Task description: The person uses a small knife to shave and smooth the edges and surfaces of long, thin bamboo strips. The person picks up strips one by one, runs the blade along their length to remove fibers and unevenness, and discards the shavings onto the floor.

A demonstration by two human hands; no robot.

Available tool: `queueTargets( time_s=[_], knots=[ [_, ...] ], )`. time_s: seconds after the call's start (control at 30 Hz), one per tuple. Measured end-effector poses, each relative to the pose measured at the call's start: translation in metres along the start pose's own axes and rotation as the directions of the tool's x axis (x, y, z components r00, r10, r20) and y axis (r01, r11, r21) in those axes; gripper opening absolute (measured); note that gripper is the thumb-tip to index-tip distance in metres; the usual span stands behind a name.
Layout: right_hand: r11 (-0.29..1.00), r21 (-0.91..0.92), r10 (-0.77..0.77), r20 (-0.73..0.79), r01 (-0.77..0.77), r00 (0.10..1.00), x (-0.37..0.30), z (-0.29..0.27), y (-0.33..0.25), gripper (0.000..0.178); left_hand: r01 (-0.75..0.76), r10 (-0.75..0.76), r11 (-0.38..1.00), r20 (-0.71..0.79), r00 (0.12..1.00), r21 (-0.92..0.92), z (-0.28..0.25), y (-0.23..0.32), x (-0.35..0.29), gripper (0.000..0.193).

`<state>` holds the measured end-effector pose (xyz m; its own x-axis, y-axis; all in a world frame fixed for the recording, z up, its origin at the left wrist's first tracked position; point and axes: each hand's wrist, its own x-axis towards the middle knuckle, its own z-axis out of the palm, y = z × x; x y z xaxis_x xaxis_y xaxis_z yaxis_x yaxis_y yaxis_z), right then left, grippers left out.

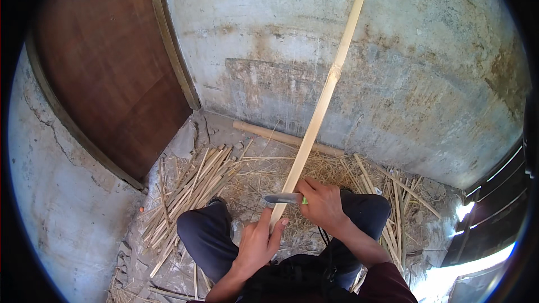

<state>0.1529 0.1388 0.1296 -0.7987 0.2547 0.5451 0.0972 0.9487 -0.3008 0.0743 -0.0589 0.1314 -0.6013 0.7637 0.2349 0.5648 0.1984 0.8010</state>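
A long pale split bamboo strip (314,126) slants up and away from my lap, with a node partway along it. My left hand (260,243) is closed around its near end, the thumb on one side and the fingers on the other. In my right hand (321,205) is a knife (281,198) with a green handle, only part of which shows. Its blade points left and lies across the strip just beyond my left hand. Whether the edge has bitten into the bamboo I cannot make out.
Piles of thin bamboo strips (188,196) lie to the left, with more strips (400,207) at right. A bamboo pole (281,136) rests along the base of the stained wall (269,39). Shavings (255,177) cover the floor between my knees. A brown door (112,62) stands far left.
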Motion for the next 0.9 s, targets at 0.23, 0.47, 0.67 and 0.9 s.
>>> queueTargets(
  time_s=[0.23, 0.47, 0.67, 0.9],
  knots=[
    [0.999, -0.003, 0.049, -0.028, -0.05, 0.998, 0.001, 0.01, 0.001, 0.018, -0.01, 0.01, 1.0, -0.026, 1.0, -0.005, 0.011, 0.003, 0.001, 0.023],
    [0.999, 0.02, 0.049, -0.098, -0.047, 0.994, 0.002, 0.013, 0.006, 0.019, 0.038, -0.04, 0.996, -0.017, 0.999, -0.08, 0.019, 0.008, 0.0, 0.017],
    [0.999, 0.026, 0.038, -0.195, -0.034, 0.98, 0.009, 0.019, 0.013, 0.018, 0.039, -0.041, 0.993, -0.016, 0.999, -0.111, 0.016, 0.013, 0.0, 0.019],
    [0.996, 0.054, 0.082, -0.191, -0.073, 0.978, 0.02, 0.01, 0.018, 0.017, 0.037, -0.033, 0.992, 0.032, 0.999, -0.12, 0.009, 0.013, -0.001, 0.021]
  ],
)
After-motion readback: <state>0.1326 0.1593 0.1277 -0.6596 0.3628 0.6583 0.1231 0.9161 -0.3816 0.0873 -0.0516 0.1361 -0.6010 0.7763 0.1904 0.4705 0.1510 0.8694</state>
